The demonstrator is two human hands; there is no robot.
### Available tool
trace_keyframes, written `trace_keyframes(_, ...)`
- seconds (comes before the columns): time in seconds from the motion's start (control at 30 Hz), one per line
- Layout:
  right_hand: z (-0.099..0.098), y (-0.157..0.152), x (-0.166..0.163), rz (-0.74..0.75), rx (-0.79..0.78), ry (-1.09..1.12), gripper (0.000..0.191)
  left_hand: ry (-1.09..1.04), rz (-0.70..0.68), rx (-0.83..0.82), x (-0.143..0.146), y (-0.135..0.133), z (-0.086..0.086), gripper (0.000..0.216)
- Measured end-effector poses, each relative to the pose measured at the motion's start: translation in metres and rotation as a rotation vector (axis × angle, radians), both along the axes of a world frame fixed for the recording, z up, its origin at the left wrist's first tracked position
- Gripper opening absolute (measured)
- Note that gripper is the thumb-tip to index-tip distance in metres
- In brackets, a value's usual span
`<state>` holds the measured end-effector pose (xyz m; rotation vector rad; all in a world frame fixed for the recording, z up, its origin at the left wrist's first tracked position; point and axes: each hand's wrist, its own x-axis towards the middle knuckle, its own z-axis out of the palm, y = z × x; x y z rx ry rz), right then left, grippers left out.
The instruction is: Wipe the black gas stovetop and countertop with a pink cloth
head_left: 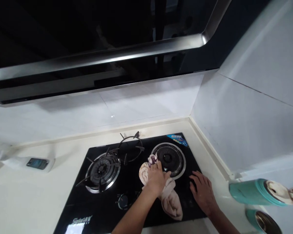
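My left hand presses on a bunched, pale pinkish cloth, fingers bent over it. The cloth lies on the black glass gas hob, just left of the right burner, and one end trails toward the hob's front. My right hand rests at the hob's right edge with its fingers apart and nothing in them. No pan support stands on the right burner. A loose black pan support lies at the back of the hob, beside the left burner.
A dark range hood hangs low over the hob. On the right of the worktop stand a teal canister and a second teal container. A white bottle is at the far left. A control knob sticks up near my left forearm.
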<state>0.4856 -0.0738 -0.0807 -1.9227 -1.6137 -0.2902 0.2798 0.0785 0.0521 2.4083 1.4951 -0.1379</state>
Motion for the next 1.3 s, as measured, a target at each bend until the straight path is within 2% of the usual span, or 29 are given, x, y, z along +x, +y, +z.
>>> trace_keyframes(0.13,0.014,-0.001,-0.003,-0.020,0.010,0.025,0.021,-0.096,-0.019,-0.078,-0.010,-0.025,-0.010,0.080)
trace_keyframes(0.2,0.025,-0.006,-0.018,-0.086,0.022,0.082,0.022,-0.246,-0.018,-0.165,-0.019,-0.031,-0.017,0.083)
trace_keyframes(0.27,0.036,-0.014,-0.045,-0.085,0.031,0.164,0.025,-0.426,0.020,-0.237,-0.029,-0.034,-0.023,0.083)
trace_keyframes(0.37,0.041,-0.025,-0.094,0.151,-0.014,0.231,0.040,-0.508,0.039,-0.151,-0.045,-0.033,-0.024,0.069)
trace_keyframes(0.43,0.037,-0.028,-0.116,0.278,-0.086,0.186,0.049,-0.433,-0.016,-0.014,-0.052,-0.031,-0.019,0.059)
trace_keyframes(0.5,0.032,-0.028,-0.120,0.307,-0.140,0.112,0.050,-0.308,-0.064,0.059,-0.055,-0.028,-0.012,0.052)
trace_keyframes(0.57,0.028,-0.025,-0.107,0.298,-0.174,0.059,0.045,-0.190,-0.082,0.051,-0.055,-0.025,-0.006,0.050)
trace_keyframes(0.67,0.031,-0.017,-0.069,0.259,-0.232,0.019,0.041,-0.113,-0.109,-0.005,-0.051,-0.025,0.000,0.052)
trace_keyframes(0.77,0.038,-0.003,-0.022,0.066,-0.244,-0.028,0.036,-0.133,-0.168,-0.051,-0.041,-0.032,0.001,0.054)
trace_keyframes(0.87,0.045,0.021,0.025,-0.138,-0.226,-0.053,0.028,-0.128,-0.214,-0.104,-0.024,-0.044,0.001,0.050)
trace_keyframes(0.93,0.048,0.045,0.051,-0.190,-0.222,-0.027,0.026,-0.126,-0.243,-0.130,-0.011,-0.049,0.000,0.050)
trace_keyframes(1.0,0.050,0.071,0.068,-0.173,-0.232,0.028,0.030,-0.146,-0.276,-0.136,0.000,-0.050,-0.002,0.051)
trace_keyframes(1.13,0.052,0.110,0.069,-0.058,-0.267,0.060,0.030,-0.194,-0.300,-0.118,0.007,-0.050,-0.011,0.048)
trace_keyframes(1.2,0.054,0.113,0.056,-0.045,-0.268,0.047,0.025,-0.224,-0.305,-0.111,0.005,-0.051,-0.015,0.048)
trace_keyframes(1.3,0.058,0.100,0.030,-0.109,-0.246,0.036,0.031,-0.248,-0.306,-0.095,-0.004,-0.055,-0.017,0.049)
